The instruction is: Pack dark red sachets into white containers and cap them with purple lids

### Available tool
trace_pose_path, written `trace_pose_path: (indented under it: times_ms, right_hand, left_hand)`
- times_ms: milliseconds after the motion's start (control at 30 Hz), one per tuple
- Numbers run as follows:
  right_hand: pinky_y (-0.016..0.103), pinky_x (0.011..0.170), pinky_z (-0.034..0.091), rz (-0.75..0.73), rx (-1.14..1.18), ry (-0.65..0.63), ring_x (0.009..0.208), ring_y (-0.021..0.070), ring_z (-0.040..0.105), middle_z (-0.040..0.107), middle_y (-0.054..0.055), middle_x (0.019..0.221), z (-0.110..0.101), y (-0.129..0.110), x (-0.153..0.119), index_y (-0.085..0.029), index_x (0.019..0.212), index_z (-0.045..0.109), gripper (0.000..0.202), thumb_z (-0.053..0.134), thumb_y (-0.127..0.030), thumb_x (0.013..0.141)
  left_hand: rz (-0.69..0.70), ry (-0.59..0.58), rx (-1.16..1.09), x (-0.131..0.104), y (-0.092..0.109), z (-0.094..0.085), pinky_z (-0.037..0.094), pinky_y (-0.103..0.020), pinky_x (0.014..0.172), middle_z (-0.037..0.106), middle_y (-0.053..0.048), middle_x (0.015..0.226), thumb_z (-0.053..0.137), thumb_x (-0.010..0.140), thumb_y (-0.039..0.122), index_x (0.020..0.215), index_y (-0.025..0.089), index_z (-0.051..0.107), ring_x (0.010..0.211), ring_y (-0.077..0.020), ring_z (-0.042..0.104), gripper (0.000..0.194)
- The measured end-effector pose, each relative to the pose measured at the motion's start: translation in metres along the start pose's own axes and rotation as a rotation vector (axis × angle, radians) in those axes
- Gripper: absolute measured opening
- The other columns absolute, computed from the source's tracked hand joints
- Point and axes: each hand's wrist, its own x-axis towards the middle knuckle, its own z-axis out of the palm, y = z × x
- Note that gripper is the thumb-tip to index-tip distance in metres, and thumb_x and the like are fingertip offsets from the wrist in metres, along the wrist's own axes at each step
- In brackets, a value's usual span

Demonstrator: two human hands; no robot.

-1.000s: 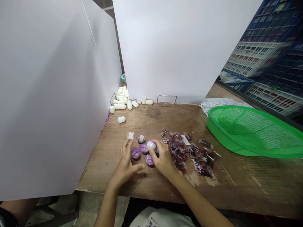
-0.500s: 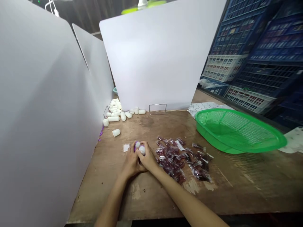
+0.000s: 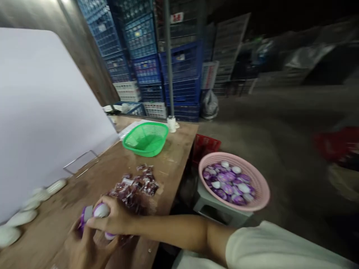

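Observation:
My left hand (image 3: 86, 244) is at the lower left over the wooden table, its fingers curled round a purple and white container (image 3: 86, 216). Beside it, my right hand (image 3: 116, 218) grips another white and purple container (image 3: 101, 210) between thumb and fingers. A further white and purple piece (image 3: 109, 236) shows between the two hands. Just behind my right hand lies a pile of small dark red packets (image 3: 134, 186). Several white containers (image 3: 22, 218) stand along the white panel at the left, blurred by motion.
A green basket (image 3: 146, 140) sits on the table (image 3: 179, 144) near its far end. Right of the table, a pink basket (image 3: 262, 183) of purple and white containers rests on a grey stool (image 3: 213, 209). A red crate (image 3: 206, 144), stacked blue crates (image 3: 182, 67) and a pole (image 3: 169, 63) stand beyond.
The view has swung to the right, bringing the pink basket, stool and red crate into sight. Both hands still hold the containers and now appear further left and lower.

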Motion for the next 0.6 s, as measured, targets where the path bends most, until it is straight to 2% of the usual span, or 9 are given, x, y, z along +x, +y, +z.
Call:
trace_pose_path:
  times_ms: [67, 167, 233, 300, 367, 467, 533, 600]
  right_hand:
    - [0.021, 0.055, 0.042, -0.076, 0.076, 0.09, 0.063, 0.011, 0.051, 0.057, -0.006, 0.073, -0.067, -0.022, -0.025, -0.025, 0.089, 0.059, 0.031, 0.072, -0.041, 0.067]
    - [0.024, 0.066, 0.045, -0.145, 0.054, 0.367, 0.071, 0.0133, 0.054, 0.058, -0.004, 0.079, -0.176, -0.039, -0.08, -0.023, 0.089, 0.059, 0.027, 0.068, -0.04, 0.07]
    - [0.028, 0.075, 0.047, -0.111, -0.052, 0.595, 0.08, 0.0169, 0.057, 0.061, -0.002, 0.084, -0.243, -0.03, -0.117, -0.023, 0.087, 0.06, 0.026, 0.067, -0.042, 0.071]
    - [0.032, 0.081, 0.047, -0.024, -0.119, 0.814, 0.087, 0.0215, 0.058, 0.063, 0.001, 0.087, -0.303, -0.006, -0.145, -0.022, 0.086, 0.06, 0.031, 0.066, -0.047, 0.068]
    - [0.036, 0.087, 0.047, 0.051, -0.207, 0.945, 0.091, 0.0239, 0.059, 0.064, 0.003, 0.089, -0.357, 0.024, -0.162, -0.022, 0.087, 0.059, 0.037, 0.064, -0.052, 0.066]
    - [0.039, 0.09, 0.046, 0.167, -0.416, 0.965, 0.094, 0.0271, 0.06, 0.065, 0.007, 0.096, -0.42, 0.062, -0.171, -0.022, 0.09, 0.057, 0.046, 0.059, -0.058, 0.063]
    - [0.043, 0.088, 0.047, 0.302, -0.607, 0.886, 0.091, 0.0304, 0.062, 0.066, 0.009, 0.091, -0.45, 0.077, -0.172, -0.022, 0.087, 0.056, 0.049, 0.054, -0.063, 0.06]
    - [0.047, 0.085, 0.048, 0.43, -0.772, 0.733, 0.087, 0.0344, 0.064, 0.067, 0.01, 0.083, -0.473, 0.086, -0.175, -0.024, 0.085, 0.058, 0.052, 0.05, -0.067, 0.058]
  left_hand:
    - [0.176, -0.011, 0.013, 0.027, 0.07, 0.018, 0.045, -0.058, 0.09, 0.048, -0.02, 0.126, 0.076, 0.052, 0.051, 0.106, 0.018, 0.057, 0.113, -0.0412, 0.049, 0.066]
    - [0.299, -0.233, -0.154, 0.047, 0.194, 0.059, 0.037, -0.056, 0.101, 0.037, -0.021, 0.138, 0.074, 0.059, 0.038, 0.123, 0.016, 0.05, 0.127, -0.0394, 0.038, 0.072]
    - [0.357, -0.43, -0.243, 0.048, 0.267, 0.097, 0.033, -0.057, 0.103, 0.036, -0.022, 0.14, 0.076, 0.055, 0.038, 0.128, 0.013, 0.048, 0.127, -0.0404, 0.037, 0.081]
    - [0.435, -0.658, -0.353, 0.044, 0.321, 0.144, 0.03, -0.058, 0.105, 0.038, -0.024, 0.139, 0.078, 0.049, 0.045, 0.131, 0.009, 0.046, 0.128, -0.0425, 0.035, 0.095]
    - [0.487, -0.846, -0.44, 0.038, 0.357, 0.194, 0.029, -0.059, 0.106, 0.039, -0.023, 0.14, 0.076, 0.05, 0.053, 0.136, 0.01, 0.042, 0.13, -0.044, 0.032, 0.102]
    - [0.443, -1.041, -0.511, 0.028, 0.385, 0.259, 0.029, -0.06, 0.105, 0.03, -0.025, 0.146, 0.077, 0.05, 0.055, 0.144, 0.01, 0.031, 0.135, -0.049, 0.025, 0.114]
    - [0.394, -1.119, -0.516, 0.021, 0.393, 0.286, 0.028, -0.066, 0.102, 0.022, -0.026, 0.151, 0.078, 0.049, 0.055, 0.148, 0.012, 0.025, 0.136, -0.053, 0.02, 0.119]
    - [0.351, -1.16, -0.508, 0.015, 0.395, 0.3, 0.026, -0.071, 0.099, 0.018, -0.025, 0.154, 0.079, 0.05, 0.054, 0.148, 0.017, 0.025, 0.136, -0.0553, 0.018, 0.118]
